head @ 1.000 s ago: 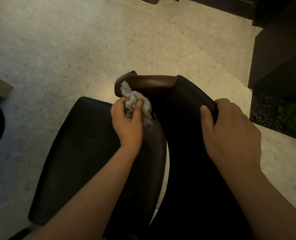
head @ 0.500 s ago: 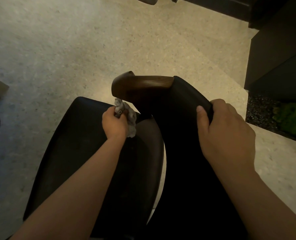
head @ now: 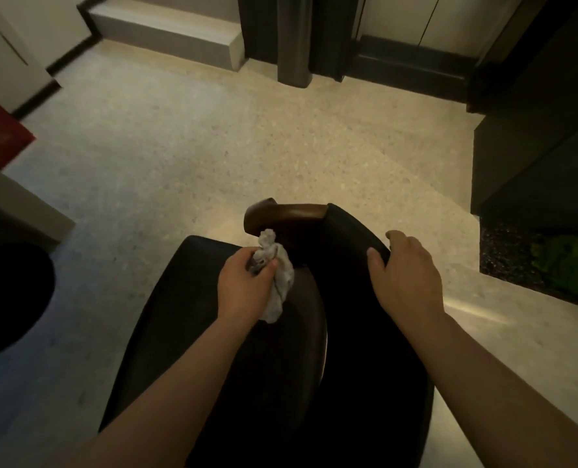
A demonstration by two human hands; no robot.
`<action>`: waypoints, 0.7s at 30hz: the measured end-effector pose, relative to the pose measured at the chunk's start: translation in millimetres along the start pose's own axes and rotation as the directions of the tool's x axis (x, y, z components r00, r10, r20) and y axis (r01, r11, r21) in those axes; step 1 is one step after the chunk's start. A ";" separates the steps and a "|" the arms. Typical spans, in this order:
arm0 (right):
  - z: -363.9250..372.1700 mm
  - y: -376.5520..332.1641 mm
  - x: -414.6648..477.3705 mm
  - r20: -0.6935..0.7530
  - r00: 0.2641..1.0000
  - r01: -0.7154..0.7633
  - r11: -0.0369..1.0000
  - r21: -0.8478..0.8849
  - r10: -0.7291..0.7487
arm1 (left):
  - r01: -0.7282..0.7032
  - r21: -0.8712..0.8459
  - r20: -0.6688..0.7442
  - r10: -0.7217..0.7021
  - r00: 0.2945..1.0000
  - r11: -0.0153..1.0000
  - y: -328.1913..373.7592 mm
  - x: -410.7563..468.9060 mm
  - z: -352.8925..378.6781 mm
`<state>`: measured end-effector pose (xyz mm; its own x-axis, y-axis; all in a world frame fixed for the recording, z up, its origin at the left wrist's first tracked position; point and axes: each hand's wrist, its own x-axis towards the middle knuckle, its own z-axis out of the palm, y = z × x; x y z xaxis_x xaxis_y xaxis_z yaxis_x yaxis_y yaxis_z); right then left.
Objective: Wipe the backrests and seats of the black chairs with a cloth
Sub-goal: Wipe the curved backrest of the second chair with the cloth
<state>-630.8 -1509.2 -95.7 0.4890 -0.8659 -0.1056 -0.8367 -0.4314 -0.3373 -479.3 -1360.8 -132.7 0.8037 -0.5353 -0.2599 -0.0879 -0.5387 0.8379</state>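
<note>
Cloth (head: 280, 280) first: in the head view your left hand (head: 243, 287) has its fingers curled tight round the crumpled grey wad. It presses the wad against the inner side of the black chair's backrest (head: 346, 231), just below the brown wooden rail (head: 287, 212) and above the rear of the seat (head: 179, 315). Your right hand (head: 405, 276) clamps the backrest's top edge, thumb on the near face and fingers hooked over the far one, likely to steady the chair against the rubbing. You seem to be working the backrest; the seat probably comes after.
</note>
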 end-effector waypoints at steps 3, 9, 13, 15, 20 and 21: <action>-26.8 -1.8 -19.8 -0.044 0.999 0.019 0.996 0.086 -0.016 | -0.041 0.008 -0.022 0.041 0.999 0.999 21.3 -22.2 -18.9; -62.4 -5.9 -86.1 0.018 0.999 0.029 0.965 0.259 -0.035 | -0.032 -0.046 -0.018 0.032 0.999 0.998 53.4 -73.1 -47.4; -72.1 -5.7 -129.2 0.046 0.998 0.022 0.934 0.357 -0.041 | -0.007 -0.074 0.016 0.008 1.000 0.997 63.3 -106.8 -61.3; -75.3 -6.1 -145.7 0.065 0.996 0.030 0.901 0.432 -0.064 | 0.005 -0.088 0.033 -0.003 0.999 0.996 65.8 -121.4 -65.5; -84.3 -10.9 -165.0 0.130 0.986 -0.003 0.781 0.625 -0.100 | 0.017 -0.171 0.127 0.005 0.992 0.985 84.4 -149.1 -70.7; -87.1 -12.6 -166.2 0.147 0.983 -0.014 0.750 0.662 -0.111 | 0.031 -0.200 0.159 0.001 0.987 0.979 89.6 -153.0 -70.6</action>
<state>-723.0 -1381.9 7.6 0.6098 -0.7659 -0.2038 -0.4712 -0.1436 -0.8703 -568.6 -1281.2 16.1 0.6997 -0.6325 -0.3321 0.0565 -0.4144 0.9083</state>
